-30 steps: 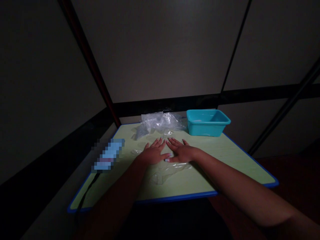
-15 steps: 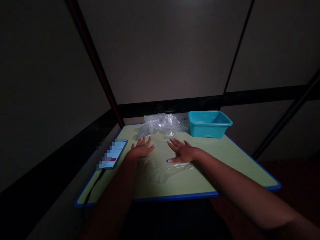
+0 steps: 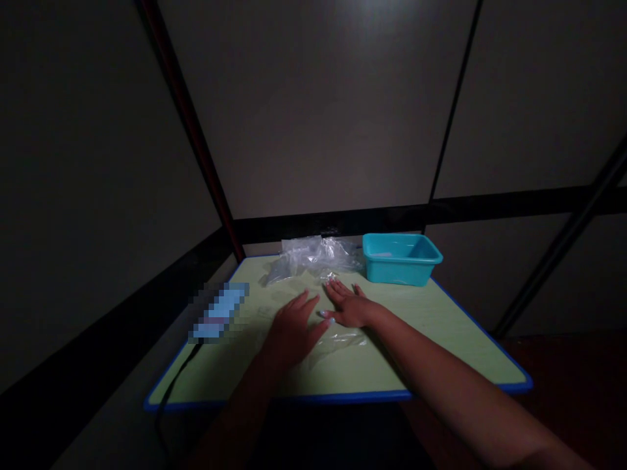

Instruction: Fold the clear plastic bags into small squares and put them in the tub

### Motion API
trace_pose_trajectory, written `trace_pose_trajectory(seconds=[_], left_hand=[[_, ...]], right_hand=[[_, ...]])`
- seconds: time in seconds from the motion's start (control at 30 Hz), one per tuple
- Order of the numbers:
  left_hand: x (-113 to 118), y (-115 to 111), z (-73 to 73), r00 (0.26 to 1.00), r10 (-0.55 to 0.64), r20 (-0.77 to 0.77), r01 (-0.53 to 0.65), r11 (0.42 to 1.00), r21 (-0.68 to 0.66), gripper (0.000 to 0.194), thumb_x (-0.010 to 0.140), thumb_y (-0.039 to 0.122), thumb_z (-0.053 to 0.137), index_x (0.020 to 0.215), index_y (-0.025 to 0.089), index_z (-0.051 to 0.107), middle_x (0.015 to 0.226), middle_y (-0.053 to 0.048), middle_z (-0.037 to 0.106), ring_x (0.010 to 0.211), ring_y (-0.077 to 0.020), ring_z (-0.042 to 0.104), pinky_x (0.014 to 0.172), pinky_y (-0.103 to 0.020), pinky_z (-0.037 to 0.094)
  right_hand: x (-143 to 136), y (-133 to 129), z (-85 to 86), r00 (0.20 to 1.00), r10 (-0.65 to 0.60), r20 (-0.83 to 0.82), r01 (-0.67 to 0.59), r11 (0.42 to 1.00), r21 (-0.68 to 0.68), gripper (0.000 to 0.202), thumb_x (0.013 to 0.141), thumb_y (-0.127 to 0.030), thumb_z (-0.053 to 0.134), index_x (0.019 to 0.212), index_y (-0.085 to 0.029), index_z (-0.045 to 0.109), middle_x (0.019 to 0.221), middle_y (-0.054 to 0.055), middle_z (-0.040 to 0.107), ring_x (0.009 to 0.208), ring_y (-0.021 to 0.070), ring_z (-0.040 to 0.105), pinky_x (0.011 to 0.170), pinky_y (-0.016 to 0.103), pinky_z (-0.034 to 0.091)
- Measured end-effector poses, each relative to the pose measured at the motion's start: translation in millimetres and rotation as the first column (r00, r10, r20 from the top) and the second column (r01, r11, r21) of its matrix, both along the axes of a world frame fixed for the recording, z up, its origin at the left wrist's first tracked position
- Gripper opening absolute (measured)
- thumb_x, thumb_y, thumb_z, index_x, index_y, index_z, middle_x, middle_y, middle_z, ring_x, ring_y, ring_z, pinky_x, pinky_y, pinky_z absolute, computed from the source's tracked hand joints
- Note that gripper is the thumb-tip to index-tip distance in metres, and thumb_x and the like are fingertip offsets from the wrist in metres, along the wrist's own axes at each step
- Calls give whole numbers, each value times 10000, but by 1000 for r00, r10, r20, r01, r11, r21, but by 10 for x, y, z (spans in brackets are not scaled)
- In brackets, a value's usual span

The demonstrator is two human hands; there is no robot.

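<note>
A clear plastic bag lies spread on the pale green tabletop, its outline faint against the surface. My right hand rests flat on its far right part, fingers stretched away from me. Closer to me, my left hand is over the left side of the bag, fingers apart and thumb pointing right. Whether the left palm touches the plastic I cannot tell. Neither hand grips anything. Beyond the fingertips, a crumpled heap of clear plastic bags lies at the table's far side.
A turquoise plastic basin stands at the far right of the blue-edged table, something pale inside it. On the left edge lies a blurred-out phone with a dark cable hanging over the near edge. Wall panels rise behind.
My left hand has drawn back toward me and a little right, closer to my right hand. The right hand stays flat on the bag. The whole view has shifted slightly.
</note>
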State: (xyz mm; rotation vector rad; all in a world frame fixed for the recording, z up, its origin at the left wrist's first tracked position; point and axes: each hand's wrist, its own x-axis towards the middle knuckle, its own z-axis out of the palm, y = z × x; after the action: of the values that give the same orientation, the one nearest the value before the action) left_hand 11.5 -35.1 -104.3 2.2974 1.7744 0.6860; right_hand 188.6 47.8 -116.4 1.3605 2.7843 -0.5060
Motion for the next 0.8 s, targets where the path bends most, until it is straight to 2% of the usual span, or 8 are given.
trace_pose_trajectory(seconds=[0.07,0.1,0.17,0.23,0.3,0.57,0.67,0.8], left_hand=[[-36,-223,-41,961,91,261,-82,996,-44,478,782,487,527,1164,200,538,1250,-127,542,1158,-274,489,1006,-432,361],[-83,-318,-57,897,171,409,-127,983,-132,469,784,495,519,1137,187,535,1180,-128,577,1044,-264,560,927,-428,434],[-212,-475,-70,675,330,660,-121,932,-342,450,808,509,481,1109,177,520,1099,-121,605,862,-228,621,766,-406,515],[-349,-588,-55,419,443,792,-31,879,-475,422,819,493,487,1103,183,519,1096,-108,608,804,-192,637,725,-376,528],[-458,-658,-24,286,516,807,35,836,-547,410,829,483,491,1105,182,530,1080,-107,622,773,-177,646,730,-369,526],[-420,-643,5,232,630,741,256,695,-672,290,829,363,530,1039,166,567,1009,-85,654,647,-142,633,659,-330,523],[-262,-607,-53,306,581,755,219,728,-649,268,751,297,626,979,170,565,919,-44,658,582,-109,606,590,-282,507],[-43,-532,-114,470,531,705,28,789,-614,339,646,263,709,917,184,520,639,58,582,438,-77,525,433,-200,419]], right_hand=[[-1,12,-15,1000,1,1,-1,1000,-8,901,801,-727,206,1459,-164,-41,1511,88,-69,1388,232,-51,1060,571,4],[-2,19,-23,1000,0,8,0,1000,-15,900,800,-728,205,1459,-166,-40,1511,83,-67,1388,230,-50,1062,569,10],[-4,36,-41,1000,2,21,-2,1000,-16,912,792,-733,219,1459,-168,-42,1512,80,-69,1388,234,-52,1061,572,17],[-6,58,-64,999,3,40,-2,1000,-13,923,779,-739,246,1459,-187,-43,1514,73,-72,1386,248,-56,1058,580,17],[-8,81,-89,999,1,50,0,1000,-4,934,770,-750,252,1459,-196,-48,1517,71,-70,1385,255,-59,1059,579,16],[-9,102,-106,997,2,71,-2,1000,4,937,765,-756,253,1460,-205,-49,1522,71,-43,1386,259,-51,1058,582,21],[-12,95,-94,997,5,71,-5,1000,3,936,770,-751,253,1461,-194,-43,1522,78,-33,1388,254,-42,1057,581,22],[-14,83,-71,997,7,75,-7,1000,1,938,771,-751,248,1462,-179,-29,1520,81,-30,1390,244,-24,1056,583,25]])
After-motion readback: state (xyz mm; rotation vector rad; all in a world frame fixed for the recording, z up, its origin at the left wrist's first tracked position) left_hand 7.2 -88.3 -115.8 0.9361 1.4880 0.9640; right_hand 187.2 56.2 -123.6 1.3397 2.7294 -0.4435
